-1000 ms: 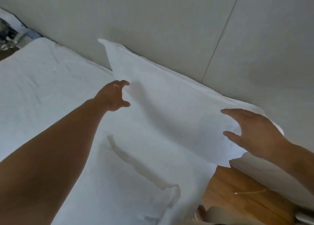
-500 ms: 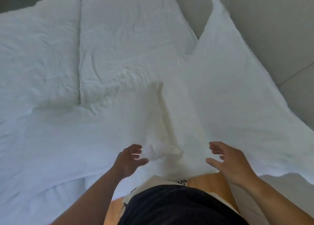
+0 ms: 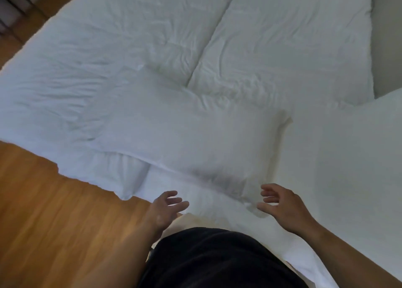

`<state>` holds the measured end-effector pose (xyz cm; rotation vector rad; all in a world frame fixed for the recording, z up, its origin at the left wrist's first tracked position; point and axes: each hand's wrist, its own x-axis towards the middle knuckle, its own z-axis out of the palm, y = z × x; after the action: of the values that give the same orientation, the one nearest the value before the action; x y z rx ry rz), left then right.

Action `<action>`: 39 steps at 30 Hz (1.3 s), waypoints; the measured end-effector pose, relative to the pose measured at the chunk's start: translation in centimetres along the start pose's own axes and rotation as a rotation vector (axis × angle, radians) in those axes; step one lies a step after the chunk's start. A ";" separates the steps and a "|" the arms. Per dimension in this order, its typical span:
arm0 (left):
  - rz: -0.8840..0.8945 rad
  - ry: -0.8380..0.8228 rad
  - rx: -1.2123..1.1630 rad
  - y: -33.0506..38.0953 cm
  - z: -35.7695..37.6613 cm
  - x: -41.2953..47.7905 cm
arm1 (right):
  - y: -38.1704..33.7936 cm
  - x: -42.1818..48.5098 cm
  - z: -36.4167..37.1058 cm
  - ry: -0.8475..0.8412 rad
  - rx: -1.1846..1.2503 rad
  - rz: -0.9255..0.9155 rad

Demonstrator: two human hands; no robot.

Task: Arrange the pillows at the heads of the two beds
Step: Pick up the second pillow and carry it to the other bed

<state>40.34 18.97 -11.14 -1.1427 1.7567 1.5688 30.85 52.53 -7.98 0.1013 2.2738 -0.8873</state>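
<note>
A white pillow [image 3: 195, 135] lies flat across the near part of the bed, its near corner between my two hands. A second white pillow [image 3: 352, 157] rests at the right, against the wall. Two white duvets cover the beds, the left duvet [image 3: 108, 48] and the right duvet [image 3: 293, 44], with a seam between them. My left hand [image 3: 165, 209] hovers open, fingers spread, just short of the pillow's near edge. My right hand [image 3: 280, 203] is open too, fingers curled loosely beside the pillow's corner. Neither hand holds anything.
Wooden floor [image 3: 54, 211] shows at the lower left, beside the bed's edge. A grey wall [image 3: 387, 48] runs along the right. My dark clothing [image 3: 217, 259] fills the bottom middle. Dark furniture [image 3: 10, 3] stands at the top left corner.
My view swung from the wall and the right pillow down and left over the beds. Both hands left the right pillow and came back toward my body, now flanking the near pillow's corner.
</note>
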 end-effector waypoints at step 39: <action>-0.208 0.223 -1.041 4.9 4.4 22.6 | -23.7 45.6 3.3 -0.385 -0.329 -0.109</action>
<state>24.01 17.48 -28.06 -1.9301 0.7976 2.3431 -9.22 24.82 -24.69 -0.3167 2.0389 -0.5201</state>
